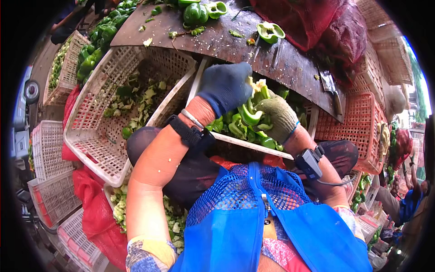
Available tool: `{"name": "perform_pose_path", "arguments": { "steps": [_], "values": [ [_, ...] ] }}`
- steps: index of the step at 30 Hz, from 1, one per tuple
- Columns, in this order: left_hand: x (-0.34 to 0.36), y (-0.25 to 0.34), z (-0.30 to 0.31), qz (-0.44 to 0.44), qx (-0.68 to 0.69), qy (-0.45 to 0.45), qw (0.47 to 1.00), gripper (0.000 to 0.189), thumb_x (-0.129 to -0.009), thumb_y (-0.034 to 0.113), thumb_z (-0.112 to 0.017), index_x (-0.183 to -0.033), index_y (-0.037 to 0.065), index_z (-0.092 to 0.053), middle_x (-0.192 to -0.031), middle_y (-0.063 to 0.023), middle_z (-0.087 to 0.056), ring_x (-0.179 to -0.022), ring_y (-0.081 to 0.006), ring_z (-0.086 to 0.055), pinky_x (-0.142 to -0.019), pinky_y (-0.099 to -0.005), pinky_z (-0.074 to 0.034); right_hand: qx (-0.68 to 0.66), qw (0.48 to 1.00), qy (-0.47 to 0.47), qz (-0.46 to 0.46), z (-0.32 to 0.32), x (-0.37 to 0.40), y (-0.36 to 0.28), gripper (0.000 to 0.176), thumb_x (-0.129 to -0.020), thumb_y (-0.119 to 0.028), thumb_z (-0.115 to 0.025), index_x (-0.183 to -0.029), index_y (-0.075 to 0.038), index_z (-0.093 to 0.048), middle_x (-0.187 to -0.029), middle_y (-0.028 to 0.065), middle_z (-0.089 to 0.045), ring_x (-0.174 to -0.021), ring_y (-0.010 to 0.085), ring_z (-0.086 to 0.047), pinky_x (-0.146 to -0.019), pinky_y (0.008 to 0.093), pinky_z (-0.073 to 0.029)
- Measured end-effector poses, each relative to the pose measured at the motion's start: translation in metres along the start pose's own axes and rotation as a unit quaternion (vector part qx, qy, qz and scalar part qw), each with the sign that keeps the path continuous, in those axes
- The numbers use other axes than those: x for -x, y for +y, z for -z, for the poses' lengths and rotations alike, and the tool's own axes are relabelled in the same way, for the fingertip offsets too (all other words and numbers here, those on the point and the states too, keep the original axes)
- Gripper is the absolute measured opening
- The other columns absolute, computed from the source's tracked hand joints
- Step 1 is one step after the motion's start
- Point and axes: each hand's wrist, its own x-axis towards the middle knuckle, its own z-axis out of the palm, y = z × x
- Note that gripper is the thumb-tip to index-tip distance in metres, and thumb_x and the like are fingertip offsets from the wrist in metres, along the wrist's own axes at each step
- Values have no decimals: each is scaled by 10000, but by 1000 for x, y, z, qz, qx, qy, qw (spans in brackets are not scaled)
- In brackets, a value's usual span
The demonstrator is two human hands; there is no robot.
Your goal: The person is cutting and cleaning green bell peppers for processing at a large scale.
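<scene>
Roughly, clock set at mid-view, biggest first. Brown counter [297, 63], twelve to two o'clock. White slatted crate [93, 115] at ten, scraps [147, 102] inside. Second crate [253, 146] below both hands, holding cut pepper pieces [236, 128]. Cleaver [327, 82] lies at two; best keep the right forearm clear. Left hand [226, 88], blue glove, curled closed; its contents hidden. Right hand's [277, 119] grip, pale knit glove, closed around an opened green bell pepper [250, 114], just off centre toward two. Smallest: pale core [260, 85]. Judgement: brace the flesh, pull steadily, avoid crushing, work low over the crate.
</scene>
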Motion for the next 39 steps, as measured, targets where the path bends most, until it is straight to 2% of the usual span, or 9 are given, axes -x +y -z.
{"name": "perform_pose_path", "arguments": {
  "steps": [9, 11, 14, 17, 19, 23, 25, 33, 39],
  "values": [
    [-18, -73, 138, 220, -365, 316, 848, 344, -853, 191, -689, -1176, 72, -676, -787, -168, -703, -714, -361, -693, -685, -478, -564, 418, 885, 109, 175, -2, 27, -24, 671, -722, -51, -638, -1391, -72, -587, -1128, 147, -729, -985, 207, -706, -882, 323, -553],
    [-14, -60, 126, 34, -288, 374, 881, 378, -839, 193, -759, -1177, 53, -666, -787, -148, -678, -661, -322, -653, -671, -442, -561, 444, 871, 118, 175, -6, 23, -40, 673, -724, -69, -640, -1394, -68, -582, -1132, 164, -726, -988, 230, -714, -888, 331, -553],
    [1, -17, 66, 71, 95, 65, 991, 438, -821, 252, -826, -1197, 71, -694, -829, -114, -725, -759, -247, -714, -698, -356, -570, 482, 852, 113, 171, -4, -2, -40, 668, -737, -73, -644, -1401, -66, -574, -1118, 184, -723, -986, 234, -716, -864, 339, -567],
    [1, 24, 41, 15, -50, -71, 996, 430, -733, 279, -811, -1122, 123, -716, -937, -141, -716, -845, -334, -707, -784, -433, -573, 358, 925, 105, 68, -32, -1, -43, 660, -757, -21, -651, -1408, -26, -548, -1155, 234, -705, -1014, 307, -719, -914, 380, -564],
    [-5, 9, 31, -2, -93, -23, 995, 398, -759, 227, -794, -1125, 90, -715, -905, -141, -716, -800, -307, -713, -752, -408, -574, 598, 717, 98, 346, -20, -8, -34, 647, -798, -56, -713, -1420, -33, -538, -1225, 237, -679, -1057, 364, -700, -930, 404, -560],
    [-14, -10, 62, 86, 75, 94, 989, 353, -803, 117, -755, -1147, 49, -715, -819, -117, -699, -712, -222, -686, -706, -349, -560, 646, 551, 138, 510, -26, -1, -57, 657, -791, -113, -743, -1414, -94, -532, -1117, 182, -678, -1011, 371, -682, -832, 433, -561],
    [-13, -19, 70, 131, 43, 151, 979, 338, -822, 69, -733, -1157, 33, -714, -791, -98, -692, -691, -181, -666, -692, -326, -551, 809, 497, 46, 311, -12, -1, -67, 651, -773, -144, -752, -1389, -138, -543, -1073, 164, -666, -1002, 371, -666, -825, 458, -556],
    [-19, -25, 59, 171, 124, 110, 971, 331, -856, 82, -726, -1175, -1, -701, -824, -93, -707, -742, -147, -666, -719, -319, -551, 737, 517, 236, 366, 38, -130, -119, 548, -708, -255, -816, -1225, -135, -678, -1245, 192, -644, -1121, 397, -632, -936, 471, -530],
    [-36, -29, 41, 230, 170, 119, 951, 507, -858, 155, -764, -1308, -24, -612, -966, -157, -730, -863, -192, -705, -780, -326, -562, 688, 558, 127, 445, 61, -148, -109, 155, -718, -96, -762, -872, -87, -748, -987, 167, -724, -904, 376, -698, -802, 437, -569]
  ]
}}
